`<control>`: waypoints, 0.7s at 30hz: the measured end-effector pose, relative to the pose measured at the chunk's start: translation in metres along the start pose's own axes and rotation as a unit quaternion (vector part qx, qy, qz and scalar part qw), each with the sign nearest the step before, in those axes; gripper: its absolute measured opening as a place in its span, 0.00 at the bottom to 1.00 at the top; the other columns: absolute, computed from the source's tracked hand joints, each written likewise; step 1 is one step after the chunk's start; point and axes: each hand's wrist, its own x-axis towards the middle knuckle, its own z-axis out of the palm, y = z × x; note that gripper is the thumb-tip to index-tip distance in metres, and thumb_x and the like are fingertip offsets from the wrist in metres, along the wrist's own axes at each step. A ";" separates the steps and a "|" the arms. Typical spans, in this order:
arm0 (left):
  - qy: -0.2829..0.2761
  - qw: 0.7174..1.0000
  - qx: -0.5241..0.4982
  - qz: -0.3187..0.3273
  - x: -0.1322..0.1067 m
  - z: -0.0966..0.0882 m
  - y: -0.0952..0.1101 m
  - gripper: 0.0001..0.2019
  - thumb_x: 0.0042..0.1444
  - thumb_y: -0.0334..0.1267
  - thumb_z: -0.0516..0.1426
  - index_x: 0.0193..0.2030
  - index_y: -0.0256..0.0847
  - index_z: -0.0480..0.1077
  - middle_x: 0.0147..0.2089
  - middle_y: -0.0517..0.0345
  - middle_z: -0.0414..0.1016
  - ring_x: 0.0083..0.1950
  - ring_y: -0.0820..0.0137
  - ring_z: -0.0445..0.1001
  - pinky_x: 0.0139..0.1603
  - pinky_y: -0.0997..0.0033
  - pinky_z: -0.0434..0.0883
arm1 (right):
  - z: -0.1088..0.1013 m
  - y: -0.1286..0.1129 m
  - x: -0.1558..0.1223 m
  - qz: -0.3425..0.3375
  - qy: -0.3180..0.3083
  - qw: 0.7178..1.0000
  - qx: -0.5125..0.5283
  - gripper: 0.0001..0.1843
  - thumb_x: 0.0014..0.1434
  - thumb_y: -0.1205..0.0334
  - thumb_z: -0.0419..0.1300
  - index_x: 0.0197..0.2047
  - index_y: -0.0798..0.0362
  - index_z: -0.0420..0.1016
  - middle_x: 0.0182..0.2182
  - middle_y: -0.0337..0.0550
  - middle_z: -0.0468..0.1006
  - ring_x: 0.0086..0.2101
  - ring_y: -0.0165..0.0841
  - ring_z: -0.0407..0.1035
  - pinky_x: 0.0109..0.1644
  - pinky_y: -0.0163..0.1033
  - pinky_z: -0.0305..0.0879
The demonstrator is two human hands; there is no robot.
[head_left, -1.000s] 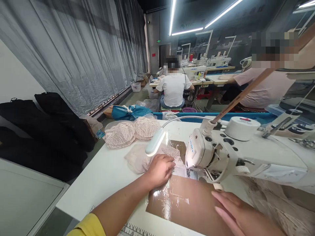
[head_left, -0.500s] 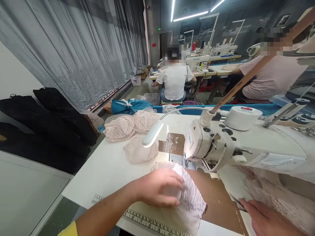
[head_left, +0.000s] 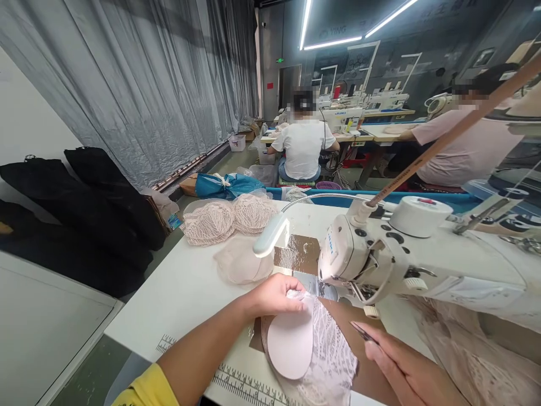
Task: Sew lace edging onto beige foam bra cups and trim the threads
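My left hand (head_left: pixel 279 296) pinches the upper edge of a pale lace bra piece (head_left: pixel 333 344) between thumb and fingers. A smooth, light pink foam cup pad (head_left: pixel 291 345) lies on this piece, below my thumb. My right hand (head_left: pixel 393 355) is closed around a slim pointed metal tool (head_left: pixel 364 332), perhaps small scissors or tweezers; its tip points left toward the lace, apart from it. Just beyond my left hand stands the sewing machine (head_left: pixel 342 248), its needle area (head_left: pixel 327 290) close to the lace.
Lace bra cups (head_left: pixel 232 217) and a sheer beige cup piece (head_left: pixel 243 262) lie at the table's back left. A lamp (head_left: pixel 270 234) hangs over the table. Beige lace fabric (head_left: pixel 469 344) is heaped at right. Two people (head_left: pixel 302 146) sit at machines ahead.
My left hand has shifted up from lying over the pad to pinching the lace's top edge, uncovering the pad. My right hand has moved left and up with the pointed tool.
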 end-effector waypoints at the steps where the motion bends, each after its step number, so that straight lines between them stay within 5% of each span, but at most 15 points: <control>1: -0.013 1.000 -0.014 -0.001 -0.003 0.001 0.001 0.18 0.46 0.47 0.66 0.38 0.34 0.75 0.29 0.60 0.71 0.28 0.74 0.67 0.30 0.75 0.65 | 0.001 -0.006 0.008 0.030 -0.017 0.999 0.030 0.20 0.68 0.54 0.48 0.59 0.45 0.70 0.53 0.42 0.77 0.52 0.39 0.72 0.50 0.37 0.74; 5: -0.060 0.993 -0.098 -0.003 -0.011 0.003 0.006 0.20 0.46 0.50 0.67 0.39 0.34 0.78 0.32 0.56 0.75 0.32 0.72 0.71 0.35 0.73 0.67 | 0.007 -0.020 0.036 0.101 -0.070 0.984 0.126 0.25 0.67 0.46 0.46 0.57 0.46 0.74 0.55 0.43 0.76 0.55 0.44 0.68 0.58 0.49 0.67; 12: -0.095 0.979 -0.181 0.013 -0.012 0.006 0.005 0.23 0.46 0.48 0.68 0.46 0.35 0.79 0.47 0.46 0.79 0.51 0.59 0.75 0.57 0.60 0.68 | 0.005 -0.027 0.054 0.123 -0.083 0.969 0.195 0.22 0.58 0.43 0.57 0.49 0.44 0.80 0.50 0.45 0.80 0.50 0.45 0.73 0.57 0.47 0.67; 17: -0.097 0.979 -0.181 0.005 -0.013 0.008 0.009 0.24 0.45 0.51 0.68 0.44 0.34 0.80 0.41 0.48 0.80 0.45 0.62 0.76 0.54 0.62 0.69 | 0.010 -0.032 0.054 0.140 -0.095 0.956 0.241 0.20 0.58 0.45 0.58 0.46 0.47 0.80 0.43 0.44 0.82 0.41 0.41 0.76 0.46 0.40 0.72; 21: -0.099 0.981 -0.164 -0.001 -0.013 0.009 0.010 0.22 0.44 0.51 0.68 0.39 0.34 0.80 0.29 0.58 0.74 0.32 0.72 0.69 0.39 0.70 0.68 | 0.017 -0.035 0.054 0.121 -0.115 0.950 0.265 0.18 0.60 0.46 0.55 0.46 0.47 0.78 0.41 0.43 0.82 0.41 0.39 0.75 0.47 0.39 0.69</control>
